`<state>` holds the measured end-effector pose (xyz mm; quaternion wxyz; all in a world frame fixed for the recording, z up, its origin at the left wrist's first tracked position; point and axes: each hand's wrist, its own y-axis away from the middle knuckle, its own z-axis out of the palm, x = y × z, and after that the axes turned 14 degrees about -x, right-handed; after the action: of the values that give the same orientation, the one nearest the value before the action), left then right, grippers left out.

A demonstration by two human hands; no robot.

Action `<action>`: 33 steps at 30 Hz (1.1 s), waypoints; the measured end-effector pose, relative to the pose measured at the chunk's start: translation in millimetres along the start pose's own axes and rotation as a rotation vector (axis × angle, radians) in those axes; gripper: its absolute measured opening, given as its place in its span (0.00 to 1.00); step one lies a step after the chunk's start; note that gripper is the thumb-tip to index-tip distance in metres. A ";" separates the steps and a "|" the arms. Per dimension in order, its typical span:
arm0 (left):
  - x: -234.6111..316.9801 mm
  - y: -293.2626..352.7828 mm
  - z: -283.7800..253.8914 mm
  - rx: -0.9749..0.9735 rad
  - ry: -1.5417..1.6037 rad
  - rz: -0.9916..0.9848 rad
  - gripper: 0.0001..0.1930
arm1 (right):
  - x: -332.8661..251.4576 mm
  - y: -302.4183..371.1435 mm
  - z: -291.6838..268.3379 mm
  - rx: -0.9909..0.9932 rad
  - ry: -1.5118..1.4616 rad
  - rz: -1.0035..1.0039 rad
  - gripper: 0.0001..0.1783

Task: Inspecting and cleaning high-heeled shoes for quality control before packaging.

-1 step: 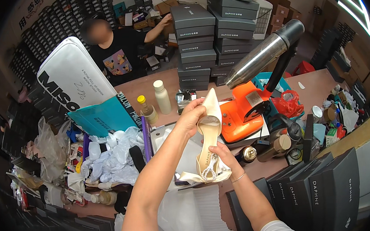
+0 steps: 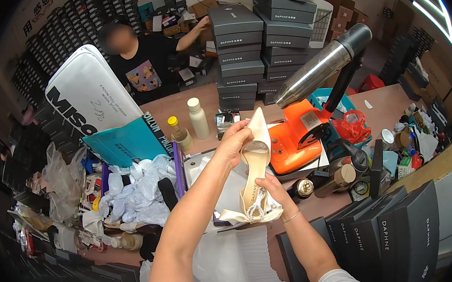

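Note:
A cream pointed-toe shoe is held up between my two hands, toe pointing away from me and insole facing up. My left hand is closed around its toe part. Lower down, my right hand grips the shoe's side near the heel end. A pearl strand and a cream ribbon bow hang at the heel. Just right of the toe stands an orange machine with a metal barrel angled up over it. The shoe's heel underside is hidden.
A purple crate full of crumpled white plastic stands left, a teal package leaning behind. Two bottles stand beyond my left hand. Dark shoeboxes are stacked at the back and right front. Across the table stands another person, one arm reaching toward the boxes.

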<state>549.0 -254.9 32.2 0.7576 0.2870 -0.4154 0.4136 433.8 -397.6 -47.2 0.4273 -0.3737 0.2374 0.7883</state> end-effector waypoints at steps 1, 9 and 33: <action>0.7 0.6 5.4 0.034 0.015 0.004 0.22 | 0.2 -0.5 1.2 0.002 -0.007 0.000 0.21; 0.8 1.3 1.2 -0.014 0.018 -0.011 0.25 | 4.3 -1.2 -2.4 -0.012 0.024 -0.011 0.21; 3.1 5.1 2.7 0.038 -0.013 -0.047 0.26 | 10.8 -1.9 -8.3 -0.025 0.038 0.008 0.22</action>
<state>544.5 -253.2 36.6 0.7589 0.3135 -0.4054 0.4019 434.9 -397.0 -60.9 0.4146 -0.3931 0.2371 0.7858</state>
